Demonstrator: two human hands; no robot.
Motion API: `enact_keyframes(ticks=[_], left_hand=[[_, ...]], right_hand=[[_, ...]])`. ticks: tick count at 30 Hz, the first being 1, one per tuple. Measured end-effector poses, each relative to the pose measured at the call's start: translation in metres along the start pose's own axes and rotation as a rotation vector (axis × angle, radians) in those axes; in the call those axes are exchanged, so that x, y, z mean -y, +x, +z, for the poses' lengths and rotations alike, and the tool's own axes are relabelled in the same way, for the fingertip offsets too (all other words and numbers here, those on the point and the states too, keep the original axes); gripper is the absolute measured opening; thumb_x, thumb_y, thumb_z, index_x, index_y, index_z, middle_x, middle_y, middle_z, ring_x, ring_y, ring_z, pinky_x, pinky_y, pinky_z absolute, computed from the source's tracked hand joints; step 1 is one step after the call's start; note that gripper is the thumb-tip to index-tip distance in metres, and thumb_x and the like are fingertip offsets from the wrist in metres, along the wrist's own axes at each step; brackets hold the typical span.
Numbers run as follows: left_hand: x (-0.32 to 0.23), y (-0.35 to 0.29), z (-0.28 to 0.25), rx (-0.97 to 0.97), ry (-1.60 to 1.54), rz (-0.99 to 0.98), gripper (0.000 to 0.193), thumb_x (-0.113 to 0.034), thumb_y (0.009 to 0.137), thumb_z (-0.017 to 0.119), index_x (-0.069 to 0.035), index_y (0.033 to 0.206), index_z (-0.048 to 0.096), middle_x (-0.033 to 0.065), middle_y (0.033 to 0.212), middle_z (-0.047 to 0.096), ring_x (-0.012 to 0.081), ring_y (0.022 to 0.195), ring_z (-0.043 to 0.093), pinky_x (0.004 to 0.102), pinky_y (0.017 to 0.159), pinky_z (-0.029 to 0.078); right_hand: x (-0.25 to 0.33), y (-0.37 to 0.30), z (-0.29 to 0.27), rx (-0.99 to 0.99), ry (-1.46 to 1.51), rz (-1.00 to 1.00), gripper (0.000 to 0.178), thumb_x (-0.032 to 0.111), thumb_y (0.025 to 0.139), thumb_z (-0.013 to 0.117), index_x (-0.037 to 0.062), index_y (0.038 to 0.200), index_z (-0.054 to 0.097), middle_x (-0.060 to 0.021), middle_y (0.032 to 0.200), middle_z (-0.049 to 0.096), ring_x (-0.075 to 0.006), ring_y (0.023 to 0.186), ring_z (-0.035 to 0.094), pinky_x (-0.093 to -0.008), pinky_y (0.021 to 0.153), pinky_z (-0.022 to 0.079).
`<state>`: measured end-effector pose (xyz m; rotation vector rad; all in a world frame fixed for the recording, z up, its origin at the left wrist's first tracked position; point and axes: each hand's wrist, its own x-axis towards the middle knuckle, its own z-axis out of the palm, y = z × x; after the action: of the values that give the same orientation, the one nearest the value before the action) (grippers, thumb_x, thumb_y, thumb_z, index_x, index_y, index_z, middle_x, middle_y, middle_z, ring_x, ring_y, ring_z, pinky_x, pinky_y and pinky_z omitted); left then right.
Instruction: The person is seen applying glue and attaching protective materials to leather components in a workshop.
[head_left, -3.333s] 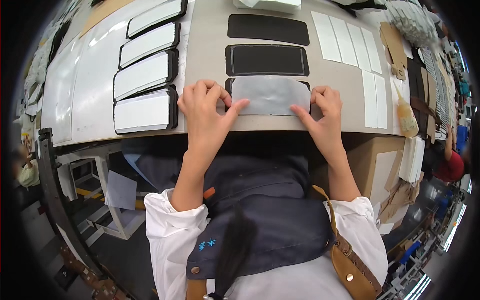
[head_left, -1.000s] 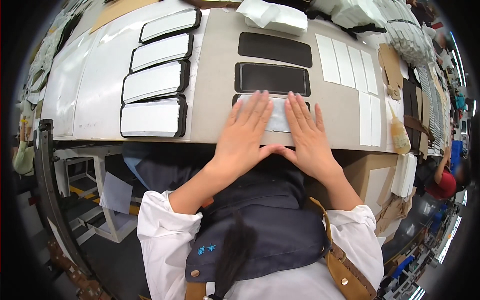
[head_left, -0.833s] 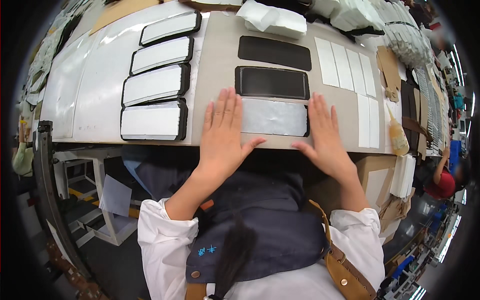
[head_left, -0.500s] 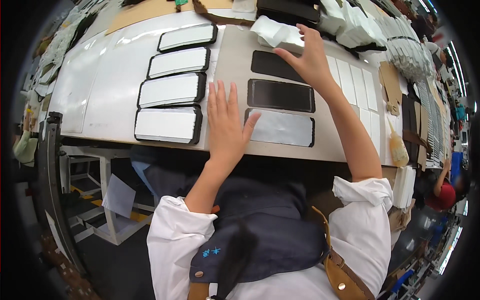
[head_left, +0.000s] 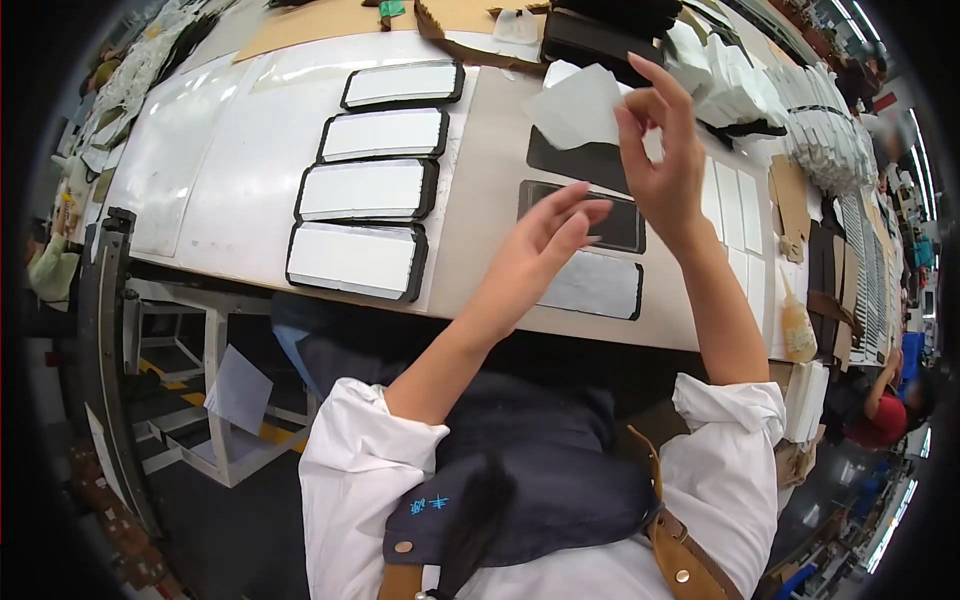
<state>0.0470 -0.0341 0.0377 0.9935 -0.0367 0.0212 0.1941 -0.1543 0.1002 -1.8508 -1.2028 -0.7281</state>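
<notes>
My right hand point(head_left: 662, 150) is raised above the table and pinches a thin white sheet point(head_left: 578, 105) by its right edge. My left hand point(head_left: 545, 238) hovers open, fingers apart, over a black rectangular piece point(head_left: 625, 226) in the middle of a column of three. Nearest me in that column lies a black piece covered with a grey-white sheet point(head_left: 598, 285). The far black piece point(head_left: 575, 160) is partly hidden behind the lifted sheet.
Several black-framed white panels point(head_left: 362, 190) lie in a column to the left on the beige table point(head_left: 478, 190). White strips point(head_left: 738, 205) sit to the right, stacks of white sheets point(head_left: 735, 75) at the back right. A glue bottle point(head_left: 795, 325) lies near the right edge. Another person point(head_left: 885, 405) works at right.
Both hands left the nearest covered piece. My right hand reached to the back, picked up a white sheet and lifted it. My left hand rose off the table.
</notes>
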Motion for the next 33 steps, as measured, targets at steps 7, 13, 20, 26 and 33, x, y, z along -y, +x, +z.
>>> enact_keyframes(ticks=[7,13,20,26,33], left_hand=[[0.009,0.040,0.016,0.043,-0.700,-0.125,0.048,-0.037,0.099,0.073,-0.008,0.133,0.054,0.0035,0.129,0.059,0.0155,0.127,0.054,0.0338,0.109,0.043],[0.015,0.041,0.030,-0.046,-0.515,-0.189,0.040,-0.024,0.100,0.072,-0.003,0.131,0.058,0.0079,0.126,0.065,0.0174,0.119,0.061,0.0329,0.104,0.048],[-0.001,0.033,-0.003,-0.181,0.555,0.021,0.024,-0.015,0.098,0.073,-0.002,0.117,0.067,-0.0004,0.099,0.071,0.0031,0.086,0.061,0.0213,0.074,0.047],[-0.016,0.034,-0.006,-0.250,0.894,0.167,0.018,-0.015,0.094,0.077,-0.002,0.106,0.072,-0.0068,0.079,0.064,0.0007,0.068,0.046,0.0202,0.060,0.037],[-0.022,0.036,-0.028,-0.136,0.910,0.151,0.018,-0.016,0.095,0.075,-0.001,0.104,0.071,-0.0050,0.078,0.062,0.0023,0.067,0.044,0.0213,0.059,0.035]], right_hand=[[0.049,-0.036,-0.049,-0.177,0.503,0.498,0.043,0.003,0.102,0.063,-0.0017,0.142,0.050,-0.0047,0.095,0.065,-0.0087,0.080,0.063,-0.0232,0.071,0.053],[0.036,-0.059,-0.073,-0.185,0.454,0.619,0.043,0.004,0.101,0.063,-0.0028,0.142,0.050,-0.0057,0.099,0.065,-0.0098,0.085,0.065,-0.0244,0.070,0.057],[0.012,-0.091,-0.080,-0.131,0.553,0.825,0.041,0.000,0.096,0.068,-0.0070,0.136,0.060,-0.0023,0.100,0.063,-0.0089,0.086,0.063,-0.0239,0.070,0.054],[0.004,-0.106,-0.071,0.031,0.611,0.989,0.044,0.005,0.094,0.073,-0.0068,0.135,0.063,-0.0014,0.097,0.064,-0.0072,0.082,0.061,-0.0209,0.065,0.045],[-0.002,-0.109,-0.065,0.080,0.529,1.035,0.016,0.015,0.094,0.075,0.0015,0.098,0.066,0.0029,0.086,0.063,-0.0046,0.077,0.057,-0.0225,0.067,0.043]])
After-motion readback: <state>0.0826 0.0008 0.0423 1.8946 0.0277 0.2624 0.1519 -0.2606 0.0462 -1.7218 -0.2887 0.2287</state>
